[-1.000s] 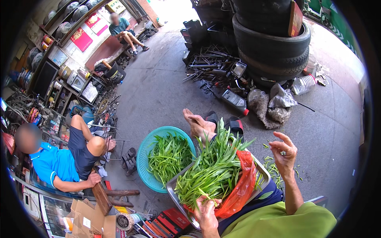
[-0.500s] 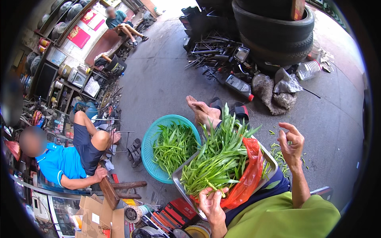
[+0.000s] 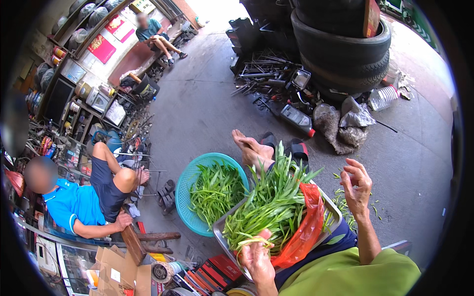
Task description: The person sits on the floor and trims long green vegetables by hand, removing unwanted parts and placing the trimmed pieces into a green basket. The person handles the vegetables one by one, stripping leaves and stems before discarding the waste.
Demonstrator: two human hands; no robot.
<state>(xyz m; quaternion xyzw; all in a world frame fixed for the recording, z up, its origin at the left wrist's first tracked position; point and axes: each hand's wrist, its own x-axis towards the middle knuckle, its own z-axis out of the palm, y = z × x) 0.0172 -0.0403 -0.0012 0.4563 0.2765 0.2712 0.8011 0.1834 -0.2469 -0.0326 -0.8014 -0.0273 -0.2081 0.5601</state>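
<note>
Your left hand [image 3: 256,256] was clenched around the pale stem ends of a bundle of green leafy stalks [image 3: 271,207], which lay in a metal tray [image 3: 332,211] on your lap, over a red plastic bag [image 3: 306,229]. Your right hand [image 3: 356,187] was raised beside the tray, clear of it, fingers loosely curled and grasping nothing that could be made out.

Just left of the tray sat a turquoise basket [image 3: 190,182] on the floor, holding more of the same greens [image 3: 215,190]. Your bare feet [image 3: 252,148] stretched out beyond the tray, next to a pair of black sandals [image 3: 286,145]. Scraps of green lay scattered on the concrete floor [image 3: 207,103] near your right hand.

Farther off stood a stack of tyres [image 3: 340,44], with a heap of metal scrap [image 3: 266,74], a dark oil bottle [image 3: 296,118] and crumpled bags [image 3: 345,121] before it. To your left a person in a blue shirt [image 3: 74,207] reclined on a chair, beside cardboard boxes [image 3: 118,274].
</note>
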